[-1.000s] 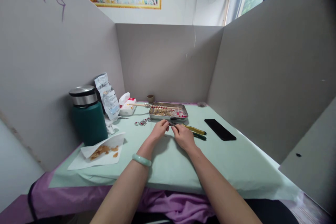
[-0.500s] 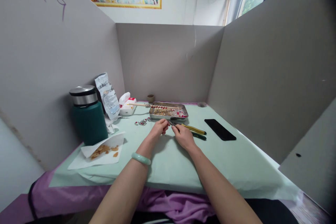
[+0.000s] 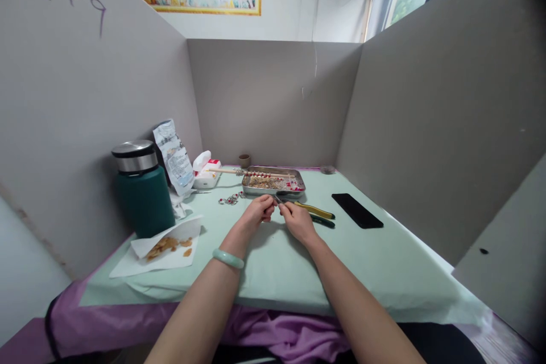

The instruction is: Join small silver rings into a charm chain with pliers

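Note:
My left hand, with a pale green bangle on its wrist, is closed in a pinch above the table. What its fingertips hold is too small to make out. Close beside it, my right hand is closed on a slim metal tool, whose tip points toward the left fingers; the rest is hidden in the hand. Pliers with one yellow and one green handle lie just behind and right of my right hand, partly covered by it. Beyond both hands is a metal tray with gold-coloured and red small pieces.
A beaded stick lies across the tray. Left of it are a beaded chain, a tissue pack, a silver pouch, a green flask and brown flakes on paper. A black phone lies right. Grey partitions enclose the table.
The tool's tip between my hands is slightly more exposed and angled differently. Both hands stay almost in place, and the view has shifted a little.

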`<state>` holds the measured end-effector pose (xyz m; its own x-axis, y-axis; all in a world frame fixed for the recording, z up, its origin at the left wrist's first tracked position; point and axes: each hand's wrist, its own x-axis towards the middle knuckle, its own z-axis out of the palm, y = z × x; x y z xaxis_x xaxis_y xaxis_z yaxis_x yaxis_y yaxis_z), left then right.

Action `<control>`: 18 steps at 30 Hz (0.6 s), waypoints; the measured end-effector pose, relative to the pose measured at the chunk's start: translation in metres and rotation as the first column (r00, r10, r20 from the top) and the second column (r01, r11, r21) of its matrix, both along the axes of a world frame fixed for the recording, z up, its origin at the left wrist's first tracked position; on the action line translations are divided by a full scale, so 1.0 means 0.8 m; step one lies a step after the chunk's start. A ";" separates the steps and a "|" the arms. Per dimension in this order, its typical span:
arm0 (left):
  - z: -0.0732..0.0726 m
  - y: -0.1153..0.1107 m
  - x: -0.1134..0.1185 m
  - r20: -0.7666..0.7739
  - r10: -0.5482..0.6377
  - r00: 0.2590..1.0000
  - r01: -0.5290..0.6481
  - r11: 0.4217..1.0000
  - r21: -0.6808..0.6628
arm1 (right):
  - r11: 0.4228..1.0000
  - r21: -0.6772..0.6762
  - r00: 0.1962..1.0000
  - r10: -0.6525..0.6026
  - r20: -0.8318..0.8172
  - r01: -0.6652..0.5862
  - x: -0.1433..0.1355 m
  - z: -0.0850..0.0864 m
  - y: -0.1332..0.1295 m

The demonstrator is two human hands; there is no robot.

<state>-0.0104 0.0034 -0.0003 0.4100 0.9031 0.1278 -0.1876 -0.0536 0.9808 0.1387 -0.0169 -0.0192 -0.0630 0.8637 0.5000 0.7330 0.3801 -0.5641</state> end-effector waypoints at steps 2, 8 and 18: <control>-0.001 0.001 -0.001 0.028 -0.028 0.999 0.028 1.000 -0.003 | 1.000 0.011 1.000 0.008 -0.016 -0.008 0.000 0.000 0.000; 0.001 -0.001 -0.001 0.028 -0.005 1.000 0.004 1.000 0.020 | 1.000 0.024 1.000 0.007 -0.025 -0.006 0.000 0.000 0.002; 0.006 -0.002 0.003 -0.069 0.136 0.988 -0.131 0.989 0.076 | 0.995 0.084 0.995 -0.058 0.085 0.051 0.001 0.000 -0.001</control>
